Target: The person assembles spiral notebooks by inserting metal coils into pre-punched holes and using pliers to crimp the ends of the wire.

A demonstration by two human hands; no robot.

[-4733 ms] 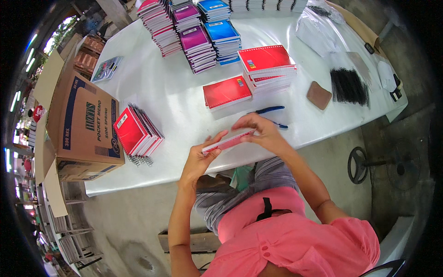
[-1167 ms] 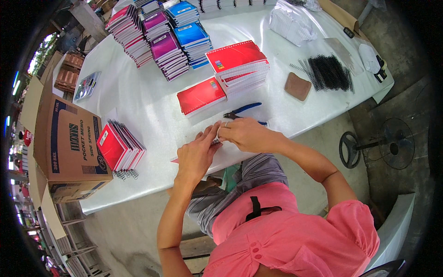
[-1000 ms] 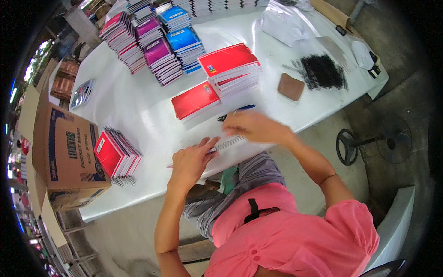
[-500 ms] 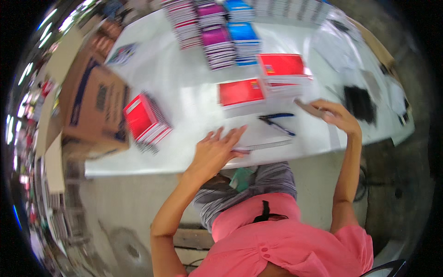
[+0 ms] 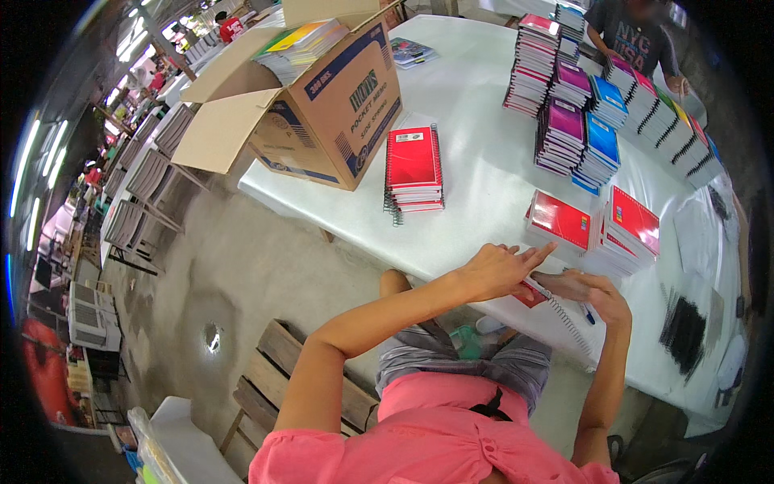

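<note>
My left hand (image 5: pixel 498 271) reaches across the table's front edge, fingers stretched out above a red-covered notebook (image 5: pixel 529 294). A long wire spiral (image 5: pixel 569 324) runs along the table edge from this notebook. My right hand (image 5: pixel 605 298) is closed on a flat grey-brown piece (image 5: pixel 562 285), its far end close to my left hand; its kind is unclear. Partly hidden beneath the right hand are blue-handled pliers (image 5: pixel 590 315). Just beyond the hands lie two short stacks of red notebooks, a left stack (image 5: pixel 561 219) and a right stack (image 5: pixel 634 219).
A spiral-bound red notebook stack (image 5: pixel 414 165) stands left, beside an open cardboard box (image 5: pixel 355 105) holding notebooks. Taller purple (image 5: pixel 562 121) and blue (image 5: pixel 601 141) stacks rise farther back. A black bundle (image 5: pixel 684 337) lies at right. Another person (image 5: pixel 633 32) stands across the table.
My view has swung left, bringing the box fully in. The right hand has brought the grey-brown piece over to my left hand, above the red notebook.
</note>
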